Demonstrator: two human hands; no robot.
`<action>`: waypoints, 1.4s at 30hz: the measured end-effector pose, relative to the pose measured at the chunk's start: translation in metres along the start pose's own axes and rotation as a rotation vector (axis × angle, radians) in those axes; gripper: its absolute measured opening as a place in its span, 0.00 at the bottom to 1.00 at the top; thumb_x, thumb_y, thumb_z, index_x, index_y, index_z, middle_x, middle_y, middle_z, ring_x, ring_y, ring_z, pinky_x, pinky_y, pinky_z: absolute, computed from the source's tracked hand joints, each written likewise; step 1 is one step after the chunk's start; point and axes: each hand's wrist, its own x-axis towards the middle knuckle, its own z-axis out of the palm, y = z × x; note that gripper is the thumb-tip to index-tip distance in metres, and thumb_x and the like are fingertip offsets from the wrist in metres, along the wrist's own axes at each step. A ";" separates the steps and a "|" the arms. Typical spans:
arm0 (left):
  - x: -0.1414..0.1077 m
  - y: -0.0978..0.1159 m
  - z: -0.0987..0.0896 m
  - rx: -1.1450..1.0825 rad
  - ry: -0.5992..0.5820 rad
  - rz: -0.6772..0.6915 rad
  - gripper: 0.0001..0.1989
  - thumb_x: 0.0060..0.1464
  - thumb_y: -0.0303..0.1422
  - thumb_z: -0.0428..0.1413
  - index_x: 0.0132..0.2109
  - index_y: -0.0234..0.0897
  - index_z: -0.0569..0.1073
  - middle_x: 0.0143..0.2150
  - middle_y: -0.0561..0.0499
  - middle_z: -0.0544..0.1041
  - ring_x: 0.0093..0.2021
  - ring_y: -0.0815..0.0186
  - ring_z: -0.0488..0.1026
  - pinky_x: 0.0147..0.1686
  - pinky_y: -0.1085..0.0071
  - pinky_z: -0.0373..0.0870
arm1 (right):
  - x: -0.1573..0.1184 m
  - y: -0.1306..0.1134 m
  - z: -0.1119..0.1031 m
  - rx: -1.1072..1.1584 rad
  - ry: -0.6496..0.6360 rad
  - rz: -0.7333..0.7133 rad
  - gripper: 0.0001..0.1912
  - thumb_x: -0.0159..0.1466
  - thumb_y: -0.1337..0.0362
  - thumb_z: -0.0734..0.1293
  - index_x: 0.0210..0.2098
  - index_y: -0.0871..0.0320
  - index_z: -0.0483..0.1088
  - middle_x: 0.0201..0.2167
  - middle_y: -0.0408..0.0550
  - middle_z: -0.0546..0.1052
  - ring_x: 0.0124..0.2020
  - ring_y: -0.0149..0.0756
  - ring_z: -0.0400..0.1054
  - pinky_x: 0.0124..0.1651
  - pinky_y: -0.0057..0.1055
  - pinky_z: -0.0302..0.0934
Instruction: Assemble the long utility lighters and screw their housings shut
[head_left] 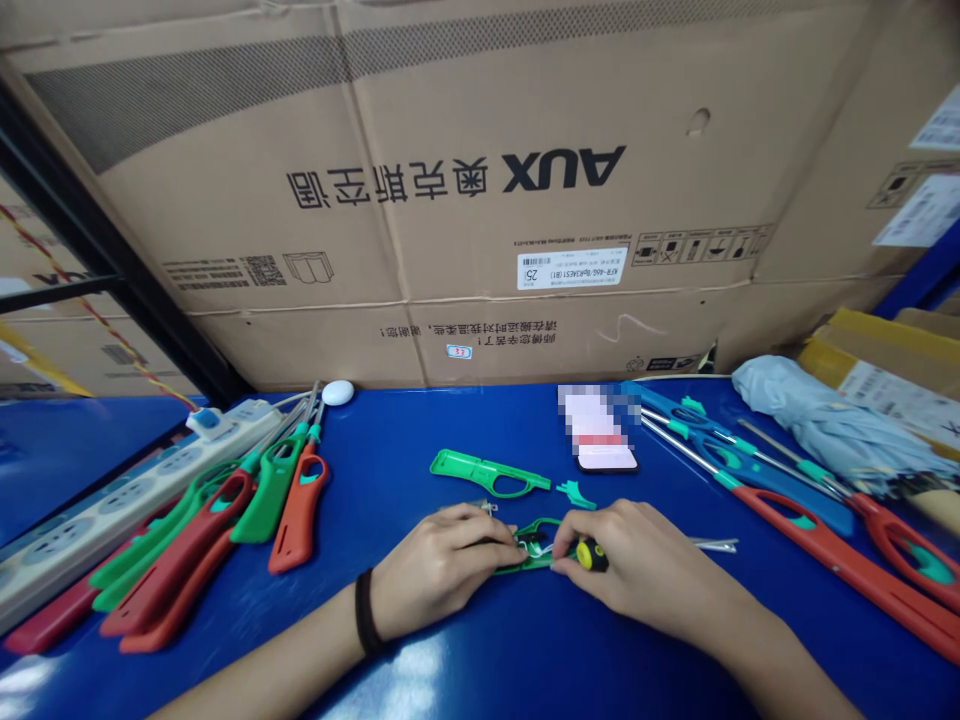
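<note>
My left hand grips an opened green plastic lighter body on the blue table top, and some small dark parts show inside it. My right hand is shut around a screwdriver with a yellow and black handle, its shaft reaching towards the lighter. Just beyond my hands lie a separate green lighter casing half and a small teal plastic piece. A thin metal rod lies to the right of my right hand.
Red and green utility lighters lie in a bunch at the left beside a white power strip. Blue and red lighters lie at the right near a folded grey-blue umbrella. A blurred phone lies ahead. A large cardboard box stands behind the table.
</note>
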 end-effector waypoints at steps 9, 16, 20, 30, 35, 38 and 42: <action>0.001 0.002 -0.001 -0.016 0.045 -0.029 0.11 0.64 0.27 0.48 0.50 0.37 0.71 0.42 0.48 0.79 0.43 0.68 0.77 0.46 0.72 0.73 | -0.001 -0.001 0.004 0.048 -0.014 -0.051 0.05 0.57 0.66 0.67 0.32 0.51 0.73 0.29 0.39 0.79 0.32 0.38 0.73 0.33 0.28 0.55; 0.005 0.006 -0.002 -0.031 0.127 -0.030 0.10 0.61 0.24 0.52 0.48 0.38 0.73 0.40 0.52 0.80 0.42 0.69 0.78 0.58 0.65 0.66 | 0.002 -0.001 0.004 0.060 0.021 -0.094 0.03 0.60 0.64 0.66 0.33 0.52 0.72 0.29 0.38 0.80 0.32 0.36 0.73 0.31 0.26 0.53; 0.007 0.013 -0.001 -0.027 0.175 -0.082 0.10 0.60 0.24 0.54 0.46 0.38 0.73 0.39 0.53 0.80 0.39 0.70 0.78 0.58 0.64 0.64 | 0.002 -0.003 0.002 0.062 0.047 -0.110 0.02 0.60 0.65 0.65 0.33 0.53 0.70 0.26 0.38 0.78 0.28 0.33 0.72 0.28 0.25 0.51; 0.010 0.020 0.001 -0.008 0.195 -0.118 0.08 0.60 0.24 0.54 0.45 0.39 0.72 0.38 0.55 0.80 0.35 0.71 0.77 0.57 0.65 0.60 | 0.001 -0.003 0.001 0.068 0.061 -0.137 0.02 0.62 0.66 0.64 0.34 0.52 0.68 0.24 0.37 0.76 0.26 0.32 0.70 0.28 0.25 0.51; 0.009 0.013 -0.004 0.062 0.155 -0.138 0.10 0.59 0.24 0.53 0.46 0.39 0.72 0.38 0.53 0.78 0.38 0.69 0.75 0.55 0.63 0.61 | 0.001 -0.001 0.003 0.072 0.063 -0.132 0.03 0.61 0.66 0.64 0.34 0.52 0.69 0.24 0.37 0.75 0.26 0.31 0.70 0.29 0.25 0.51; 0.006 -0.005 -0.015 0.149 0.120 -0.220 0.10 0.60 0.25 0.52 0.47 0.41 0.72 0.39 0.52 0.77 0.40 0.66 0.74 0.53 0.60 0.61 | 0.002 0.000 0.003 0.078 0.062 -0.126 0.04 0.61 0.67 0.64 0.34 0.52 0.69 0.25 0.37 0.75 0.26 0.32 0.69 0.29 0.26 0.51; -0.001 -0.031 -0.033 0.175 -0.046 -0.294 0.10 0.60 0.27 0.51 0.45 0.44 0.73 0.40 0.54 0.78 0.41 0.66 0.74 0.57 0.55 0.55 | 0.001 0.001 0.003 0.072 0.049 -0.113 0.04 0.61 0.67 0.64 0.34 0.51 0.69 0.24 0.38 0.75 0.26 0.32 0.69 0.28 0.26 0.50</action>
